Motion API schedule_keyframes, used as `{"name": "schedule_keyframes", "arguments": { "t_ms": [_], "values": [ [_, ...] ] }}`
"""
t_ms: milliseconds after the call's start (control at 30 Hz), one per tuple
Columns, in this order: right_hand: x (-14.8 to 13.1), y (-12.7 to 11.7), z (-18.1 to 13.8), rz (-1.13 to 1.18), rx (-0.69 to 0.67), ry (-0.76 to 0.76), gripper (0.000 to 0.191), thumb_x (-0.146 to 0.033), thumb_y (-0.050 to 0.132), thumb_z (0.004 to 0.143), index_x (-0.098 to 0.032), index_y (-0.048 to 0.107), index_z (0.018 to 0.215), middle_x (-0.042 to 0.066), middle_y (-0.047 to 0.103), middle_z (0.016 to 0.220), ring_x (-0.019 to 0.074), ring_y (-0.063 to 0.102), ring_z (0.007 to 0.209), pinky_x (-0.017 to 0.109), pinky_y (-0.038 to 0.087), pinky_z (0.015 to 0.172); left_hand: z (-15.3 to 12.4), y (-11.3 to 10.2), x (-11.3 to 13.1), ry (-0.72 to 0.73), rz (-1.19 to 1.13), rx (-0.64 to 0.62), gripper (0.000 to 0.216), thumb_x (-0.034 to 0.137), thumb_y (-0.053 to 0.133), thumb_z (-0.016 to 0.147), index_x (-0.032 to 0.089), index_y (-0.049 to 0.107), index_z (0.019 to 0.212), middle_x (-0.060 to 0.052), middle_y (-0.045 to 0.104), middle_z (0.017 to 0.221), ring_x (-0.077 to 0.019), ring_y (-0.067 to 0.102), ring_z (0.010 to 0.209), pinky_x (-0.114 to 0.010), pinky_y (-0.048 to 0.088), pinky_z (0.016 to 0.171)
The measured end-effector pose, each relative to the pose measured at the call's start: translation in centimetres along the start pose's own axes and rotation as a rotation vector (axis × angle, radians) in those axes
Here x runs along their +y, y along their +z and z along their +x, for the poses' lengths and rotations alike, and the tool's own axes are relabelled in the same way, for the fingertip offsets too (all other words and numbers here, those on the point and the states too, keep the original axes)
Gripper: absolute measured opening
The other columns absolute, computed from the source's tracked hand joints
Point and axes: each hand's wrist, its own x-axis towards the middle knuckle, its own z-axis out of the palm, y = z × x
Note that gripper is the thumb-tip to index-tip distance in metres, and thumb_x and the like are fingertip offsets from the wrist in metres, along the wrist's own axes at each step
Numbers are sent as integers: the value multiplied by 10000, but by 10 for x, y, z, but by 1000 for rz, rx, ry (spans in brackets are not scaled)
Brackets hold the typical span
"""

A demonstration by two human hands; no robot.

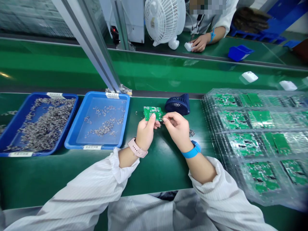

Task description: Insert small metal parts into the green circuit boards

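Observation:
My left hand is closed on a small green circuit board, held above the green table near its far edge. My right hand meets the board's right edge with thumb and fingers pinched together; what they pinch is too small to make out. A pink watch sits on my left wrist and a blue band on my right. Both arms wear white sleeves.
Two blue trays of small metal parts lie at left, one full, one sparse. A dark blue small fan sits behind my hands. Clear trays of green boards stack at right. Across the conveyor a person's hand rests beside a white fan.

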Motion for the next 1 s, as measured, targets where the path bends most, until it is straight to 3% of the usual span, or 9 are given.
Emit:
{"name": "schedule_keyframes", "arguments": {
  "t_ms": [533,733,867,1000],
  "values": [
    [3,7,-3,183,24,119,76,-287,628,844,-214,649,832,29,619,870,165,640,773,322,619,736,1,-1,-1,-6,-20,0,422,526,600,844,162,621,630,-26,632,610,-120,566,586,-254,461,619],
    [5,8,-4,139,15,115,84,-286,616,847,-210,643,825,31,624,865,159,631,768,305,613,725,2,-1,-1,-12,-6,13,448,546,603,833,165,614,597,-27,612,582,-131,571,583,-259,467,606],
    [3,0,-1,55,-22,72,67,-259,608,853,-209,651,841,38,634,873,164,629,776,288,597,679,2,0,1,0,-9,-16,459,557,584,840,159,622,613,-33,621,591,-128,567,573,-260,459,594],
    [-5,-12,4,-95,-56,-79,75,-183,595,850,-219,656,828,40,648,896,172,631,834,290,576,697,1,0,2,5,0,-49,459,542,563,857,159,625,612,-41,630,601,-132,571,578,-264,459,599]
  ]
}}
